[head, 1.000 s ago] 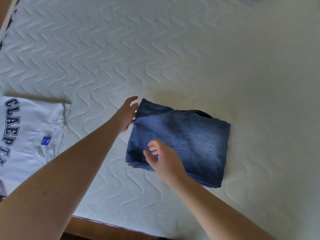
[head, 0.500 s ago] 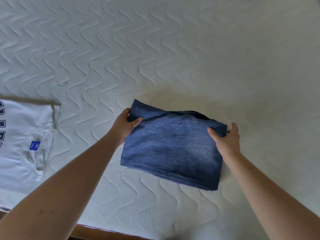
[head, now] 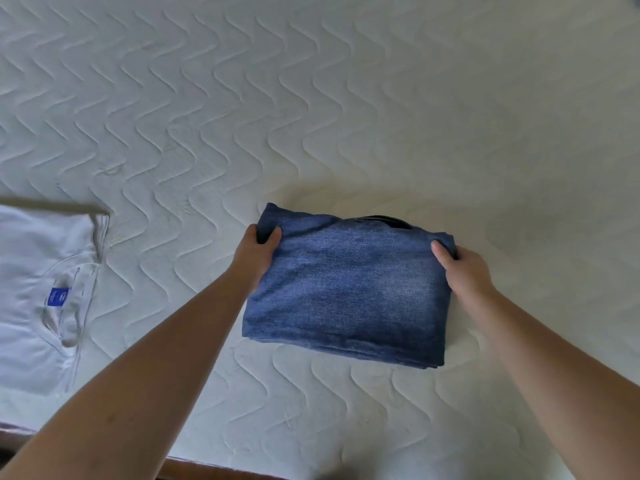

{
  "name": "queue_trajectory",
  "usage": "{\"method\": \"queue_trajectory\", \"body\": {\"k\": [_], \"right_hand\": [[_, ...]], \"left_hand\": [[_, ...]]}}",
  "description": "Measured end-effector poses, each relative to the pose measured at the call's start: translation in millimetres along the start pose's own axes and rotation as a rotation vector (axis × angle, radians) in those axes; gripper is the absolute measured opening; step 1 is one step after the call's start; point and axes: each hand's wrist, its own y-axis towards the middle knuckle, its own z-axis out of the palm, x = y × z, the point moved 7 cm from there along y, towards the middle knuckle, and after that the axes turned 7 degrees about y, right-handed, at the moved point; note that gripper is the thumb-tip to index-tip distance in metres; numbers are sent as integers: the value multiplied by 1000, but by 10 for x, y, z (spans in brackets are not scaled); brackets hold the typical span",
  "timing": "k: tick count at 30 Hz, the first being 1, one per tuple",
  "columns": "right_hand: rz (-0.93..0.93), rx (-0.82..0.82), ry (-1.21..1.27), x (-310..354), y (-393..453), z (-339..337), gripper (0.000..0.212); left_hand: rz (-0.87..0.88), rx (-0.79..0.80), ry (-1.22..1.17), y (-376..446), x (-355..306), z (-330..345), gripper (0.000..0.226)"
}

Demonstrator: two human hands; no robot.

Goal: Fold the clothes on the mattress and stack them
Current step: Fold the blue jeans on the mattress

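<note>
A folded blue denim garment [head: 349,289] lies as a thick rectangle on the white quilted mattress [head: 311,116]. My left hand [head: 258,254] grips its far left corner, thumb on top and fingers tucked under the edge. At the far right corner my right hand [head: 464,271] holds the garment the same way, thumb pressed on the denim. A white T-shirt [head: 38,299] with a blue neck label lies flat at the left edge, apart from the denim.
The mattress stretches wide and bare beyond the denim and to its right. A brown wooden bed edge [head: 214,471] runs along the bottom of the view, below my forearms.
My right hand went from the denim's near left part to its far right corner, and both hands closed on the corners. The view drifted right, so less of the white T-shirt shows.
</note>
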Motion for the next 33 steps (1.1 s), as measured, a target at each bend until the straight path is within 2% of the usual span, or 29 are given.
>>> {"method": "queue_trajectory", "body": {"k": [2,4,6,8,11,14,18,20,24,27,29,30,33], "right_hand": [[15,-17,-47,-46,30,18,48],[45,-35,-71,-52,31,22,49],[94,-36,-52,-68,24,52,50],[140,40,81,-97,-12,122,50],[174,214,348,-68,-121,134,48],[139,300,430,58,-242,12,43],[-26,318,409,451,-485,-299,39],[-145,285,342,736,-623,-539,37],[-379,174,127,1190,-808,-1015,32],[-500,88,-41,1287,-912,-1187,34],[-561,27,-64,1186,-967,-1201,39],[-582,1,-74,1072,-983,-1162,40],[-603,-36,-148,535,-1000,-938,38]], "left_hand": [[-70,-31,91,23,20,-12,64],[-153,60,94,41,21,3,81],[-230,264,59,30,12,65,79],[-278,412,29,-14,4,107,69],[-252,456,-32,-47,-7,109,56],[-176,401,-26,-122,-67,19,45],[8,379,29,-402,-470,-188,56],[148,356,66,-566,-790,-313,54],[444,202,291,-817,-1374,-546,35],[720,225,286,-1061,-1592,-489,35],[902,173,343,-1175,-1544,-381,36],[912,147,344,-1169,-1440,-324,38],[753,128,253,-1051,-832,-94,47]]}}
